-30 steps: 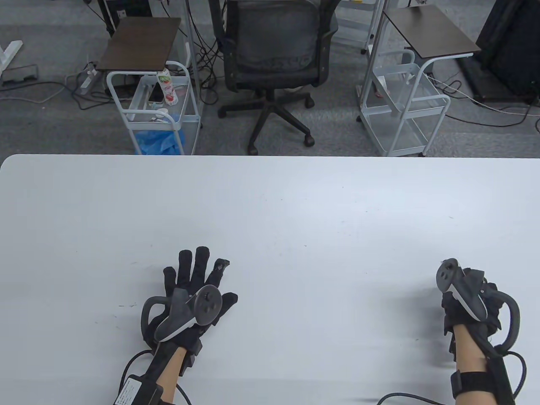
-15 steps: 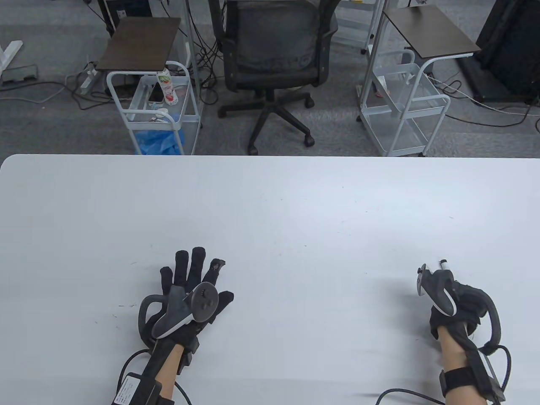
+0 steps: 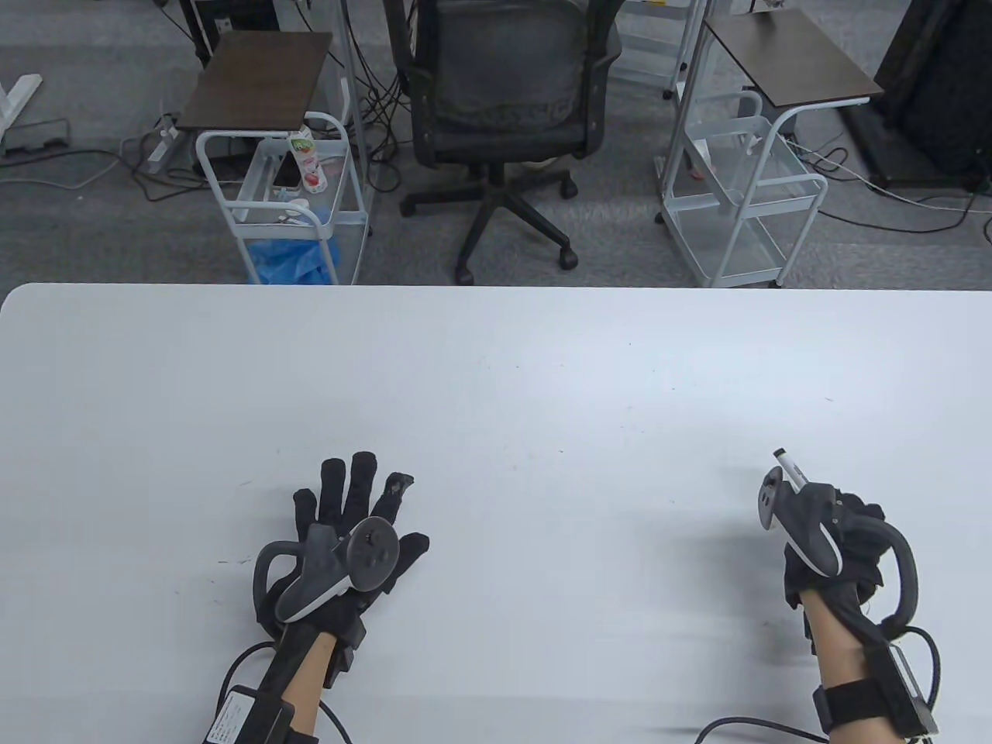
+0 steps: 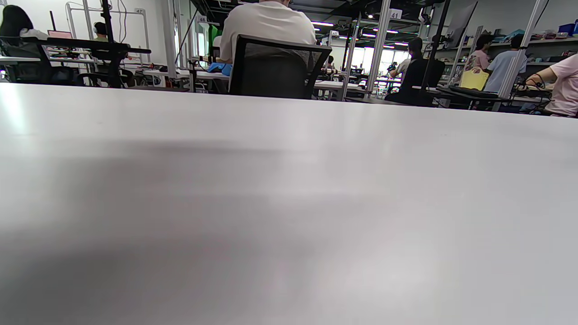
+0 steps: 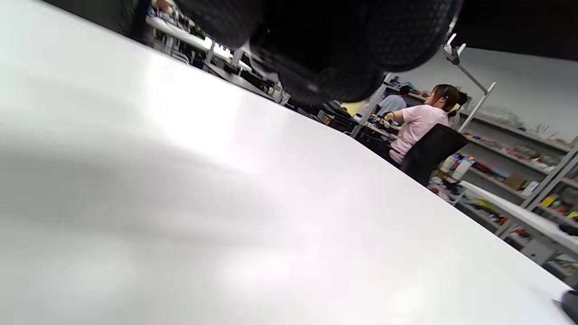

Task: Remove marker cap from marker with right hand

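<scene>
A white marker (image 3: 789, 470) with a small dark end sticks out up and to the left from my right hand (image 3: 849, 527), past the tracker, at the table's right front. My right hand grips the marker in a closed fist; most of its barrel is hidden by the glove and tracker, and I cannot tell where the cap is. In the right wrist view only curled gloved fingers (image 5: 334, 45) show at the top, above the table. My left hand (image 3: 356, 504) rests flat on the table (image 3: 496, 372) with its fingers spread, holding nothing.
The white table's far edge (image 3: 496, 287) runs across the middle of the table view. Beyond it stand an office chair (image 3: 504, 101) and two white carts (image 3: 287, 194), (image 3: 744, 201). Cables trail from both wrists over the front edge.
My right hand has turned and shifted left and forward, and the marker's end has come out past the tracker, now pointing up-left. My left hand has slid slightly left and stays flat.
</scene>
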Demonstrator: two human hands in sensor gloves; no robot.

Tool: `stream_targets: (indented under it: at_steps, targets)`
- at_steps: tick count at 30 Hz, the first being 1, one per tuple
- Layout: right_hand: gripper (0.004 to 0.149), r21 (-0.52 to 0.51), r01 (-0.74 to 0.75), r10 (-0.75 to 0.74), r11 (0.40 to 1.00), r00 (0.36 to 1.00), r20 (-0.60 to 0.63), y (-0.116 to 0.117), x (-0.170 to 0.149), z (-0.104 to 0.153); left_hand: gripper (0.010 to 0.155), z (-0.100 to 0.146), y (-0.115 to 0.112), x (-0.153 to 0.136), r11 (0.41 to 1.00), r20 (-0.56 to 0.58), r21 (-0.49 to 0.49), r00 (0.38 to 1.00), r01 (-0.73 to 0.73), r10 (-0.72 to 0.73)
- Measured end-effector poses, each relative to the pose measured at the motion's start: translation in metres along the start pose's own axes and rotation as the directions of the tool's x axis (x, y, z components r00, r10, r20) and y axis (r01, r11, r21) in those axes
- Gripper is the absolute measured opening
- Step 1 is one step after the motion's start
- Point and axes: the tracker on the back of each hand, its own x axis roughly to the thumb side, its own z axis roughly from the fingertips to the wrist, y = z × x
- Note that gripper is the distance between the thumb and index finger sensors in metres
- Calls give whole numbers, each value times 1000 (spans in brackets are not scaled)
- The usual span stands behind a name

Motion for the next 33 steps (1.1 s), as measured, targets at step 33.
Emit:
stream_targets:
  at_steps: [33]
  targets:
    - [47, -67, 481, -233, 874, 536, 812, -37, 138, 126, 81, -11, 47, 44, 976, 200, 84, 963, -200, 180]
